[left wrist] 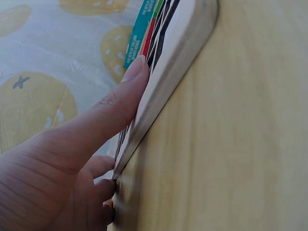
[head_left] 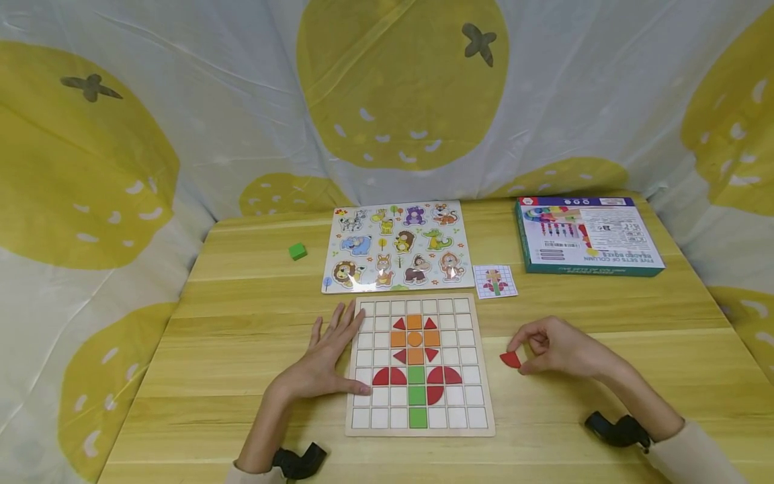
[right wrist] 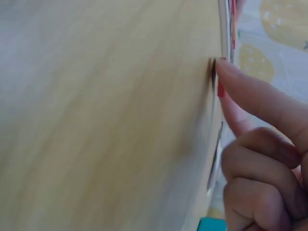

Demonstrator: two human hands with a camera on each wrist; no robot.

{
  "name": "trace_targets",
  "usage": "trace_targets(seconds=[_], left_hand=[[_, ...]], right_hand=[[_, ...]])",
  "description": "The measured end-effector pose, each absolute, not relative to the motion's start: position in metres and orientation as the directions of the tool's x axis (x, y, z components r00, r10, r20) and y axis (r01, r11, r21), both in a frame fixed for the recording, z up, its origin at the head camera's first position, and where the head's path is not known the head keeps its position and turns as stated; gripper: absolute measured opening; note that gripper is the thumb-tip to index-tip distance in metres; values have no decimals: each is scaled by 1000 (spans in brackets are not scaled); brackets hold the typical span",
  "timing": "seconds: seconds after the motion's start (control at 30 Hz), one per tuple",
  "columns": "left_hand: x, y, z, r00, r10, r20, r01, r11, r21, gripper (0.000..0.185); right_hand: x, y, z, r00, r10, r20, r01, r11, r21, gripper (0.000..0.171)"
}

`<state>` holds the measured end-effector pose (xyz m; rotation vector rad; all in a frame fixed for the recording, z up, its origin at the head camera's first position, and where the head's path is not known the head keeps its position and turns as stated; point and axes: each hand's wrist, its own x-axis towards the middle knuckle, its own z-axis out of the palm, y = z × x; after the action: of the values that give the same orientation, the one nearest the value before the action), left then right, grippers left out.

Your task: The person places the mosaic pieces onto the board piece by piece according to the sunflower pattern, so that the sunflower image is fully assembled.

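A wooden grid board (head_left: 482, 418) lies flat on the table, with red, orange and green pieces set in its squares in a flower pattern. My left hand (head_left: 323, 359) rests on the board's left edge, fingers spread and straight, the thumb on a square near the lower left. In the left wrist view the thumb (left wrist: 113, 103) lies across the board's rim. To the right of the board, my right hand (head_left: 559, 346) pinches a red quarter-circle piece (head_left: 510, 360) between thumb and forefinger. The right wrist view shows this red piece (right wrist: 221, 86) edge-on, the other fingers curled.
Behind the board lies an animal puzzle (head_left: 399, 245). A small pattern card (head_left: 496, 281) sits at the board's upper right. A boxed bead set (head_left: 592, 235) stands at the back right, and a green block (head_left: 297, 251) at the back left. A patterned cloth hangs behind the table.
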<state>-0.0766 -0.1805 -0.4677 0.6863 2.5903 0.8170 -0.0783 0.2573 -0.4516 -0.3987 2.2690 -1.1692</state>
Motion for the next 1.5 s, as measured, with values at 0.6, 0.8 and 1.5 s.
trace_targets(seconds=[0.6, 0.8, 1.5], left_hand=[[-76, -180, -469, -831, 533, -160, 352, 725, 592, 128], [-76, -180, -468, -831, 533, -160, 353, 728, 588, 128], [-77, -181, -469, -828, 539, -155, 355, 717, 600, 126]], right_hand=[[-48, 96, -435, -793, -547, -269, -78, 528, -845, 19], [-46, 75, -443, -805, -538, -252, -142, 586, -798, 20], [-44, 70, -448, -833, -523, -180, -229, 622, -749, 19]])
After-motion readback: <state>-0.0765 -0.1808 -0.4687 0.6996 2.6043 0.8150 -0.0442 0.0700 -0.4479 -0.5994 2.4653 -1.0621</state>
